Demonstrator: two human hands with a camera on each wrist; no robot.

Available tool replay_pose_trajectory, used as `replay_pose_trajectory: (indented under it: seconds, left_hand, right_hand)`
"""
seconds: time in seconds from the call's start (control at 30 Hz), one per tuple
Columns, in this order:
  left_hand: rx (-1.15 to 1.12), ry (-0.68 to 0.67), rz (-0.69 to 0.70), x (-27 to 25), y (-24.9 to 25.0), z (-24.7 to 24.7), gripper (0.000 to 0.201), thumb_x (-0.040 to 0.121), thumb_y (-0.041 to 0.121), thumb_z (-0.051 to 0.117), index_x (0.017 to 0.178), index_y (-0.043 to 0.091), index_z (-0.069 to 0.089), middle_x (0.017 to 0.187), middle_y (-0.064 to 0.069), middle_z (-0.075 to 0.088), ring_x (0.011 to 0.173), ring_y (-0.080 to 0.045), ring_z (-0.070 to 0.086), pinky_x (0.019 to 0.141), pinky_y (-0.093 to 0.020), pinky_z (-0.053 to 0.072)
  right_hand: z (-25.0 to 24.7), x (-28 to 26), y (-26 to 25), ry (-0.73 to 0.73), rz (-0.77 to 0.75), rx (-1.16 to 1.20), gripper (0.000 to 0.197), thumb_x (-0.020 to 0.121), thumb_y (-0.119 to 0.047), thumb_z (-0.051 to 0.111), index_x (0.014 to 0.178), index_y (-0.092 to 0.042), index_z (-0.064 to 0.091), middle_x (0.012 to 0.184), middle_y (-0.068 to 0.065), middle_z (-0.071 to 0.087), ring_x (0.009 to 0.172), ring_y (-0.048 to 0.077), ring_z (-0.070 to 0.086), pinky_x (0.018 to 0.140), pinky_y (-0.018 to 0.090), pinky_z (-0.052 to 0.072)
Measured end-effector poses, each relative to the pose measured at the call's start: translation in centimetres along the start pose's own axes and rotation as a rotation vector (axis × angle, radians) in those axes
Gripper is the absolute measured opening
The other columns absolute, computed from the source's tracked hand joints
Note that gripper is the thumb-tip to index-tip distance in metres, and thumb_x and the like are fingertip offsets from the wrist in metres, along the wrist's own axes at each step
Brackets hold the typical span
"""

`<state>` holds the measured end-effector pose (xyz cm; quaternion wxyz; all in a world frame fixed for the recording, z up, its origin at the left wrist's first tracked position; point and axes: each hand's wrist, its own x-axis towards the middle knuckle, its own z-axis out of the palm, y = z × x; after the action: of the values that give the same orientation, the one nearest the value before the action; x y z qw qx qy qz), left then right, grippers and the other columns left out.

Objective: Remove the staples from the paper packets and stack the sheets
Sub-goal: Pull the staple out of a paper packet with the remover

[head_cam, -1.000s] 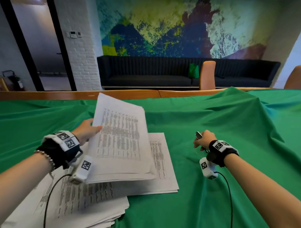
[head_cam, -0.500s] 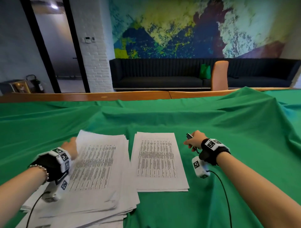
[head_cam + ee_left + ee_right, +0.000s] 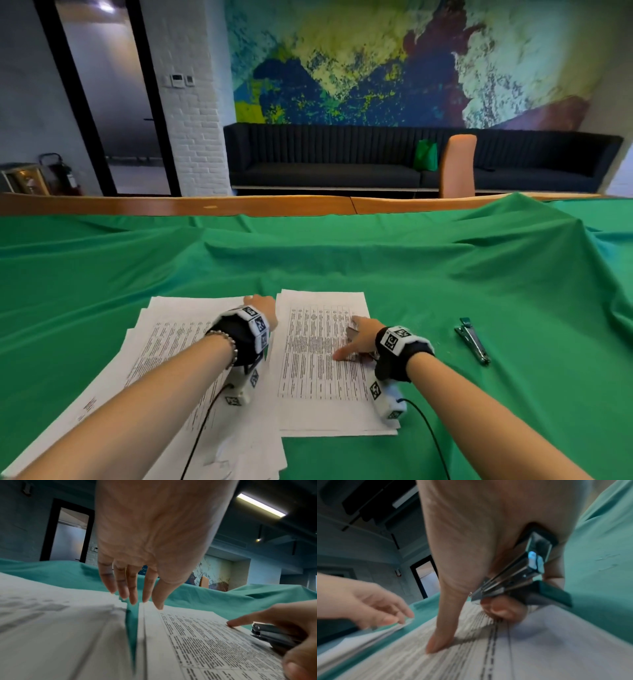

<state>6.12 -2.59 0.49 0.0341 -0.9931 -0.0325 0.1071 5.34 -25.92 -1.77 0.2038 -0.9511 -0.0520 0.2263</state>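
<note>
Now right hand [image 3: 359,337] grip clamps stapler [image 3: 518,574], thumb on packet [image 3: 318,363]; left hand [image 3: 147,545] fingers straight.

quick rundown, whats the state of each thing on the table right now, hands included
left hand: fingers straight, tips at the gap between the two piles, holding nothing
right hand: grips a stapler-like tool, index finger pressing the packet
stapler-like tool: held in the right hand, above the packet
paper packet: flat on the cloth
loose sheet pile: fanned unevenly, left of the packet
metal tool: lying untouched on the cloth
green cloth: wrinkled
</note>
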Motion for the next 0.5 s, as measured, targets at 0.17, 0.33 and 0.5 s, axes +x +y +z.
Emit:
replay_pose_trajectory:
  seconds: [0.17, 0.33, 0.5]
  left_hand:
    - [-0.1, -0.07, -0.001, 2.4, 1.7, 0.8, 0.041, 0.093, 0.027, 0.051, 0.129, 0.009, 0.05, 0.126, -0.012, 0.059, 0.113, -0.029, 0.057, 0.093, -0.034, 0.043]
    - [-0.293, -0.092, -0.103, 3.6, 2.1, 0.9, 0.046, 0.096, 0.027, 0.049, 0.134, 0.001, 0.046, 0.133, -0.014, 0.055, 0.119, -0.028, 0.055, 0.093, -0.032, 0.045]
    - [-0.623, -0.129, -0.115, 4.6, 2.2, 0.6, 0.045, 0.098, 0.033, 0.051, 0.128, -0.001, 0.053, 0.131, -0.015, 0.057, 0.118, -0.029, 0.057, 0.095, -0.032, 0.045]
  right_hand:
    - [-0.4, 0.8, 0.6, -0.068, -0.031, -0.096, 0.154, 0.028, -0.081, 0.068, 0.154, -0.012, 0.013, 0.158, 0.005, 0.025, 0.141, 0.027, 0.033, 0.114, 0.041, 0.033]
    - [0.1, 1.9, 1.5, -0.042, -0.027, -0.015, 0.162, 0.018, -0.08, 0.068, 0.155, -0.017, 0.008, 0.159, 0.002, 0.025, 0.142, 0.025, 0.033, 0.114, 0.04, 0.032]
    - [0.1, 1.6, 1.4, -0.028, -0.019, 0.03, 0.148, 0.035, -0.071, 0.076, 0.155, -0.019, 0.007, 0.16, 0.002, 0.022, 0.143, 0.025, 0.03, 0.115, 0.04, 0.029]
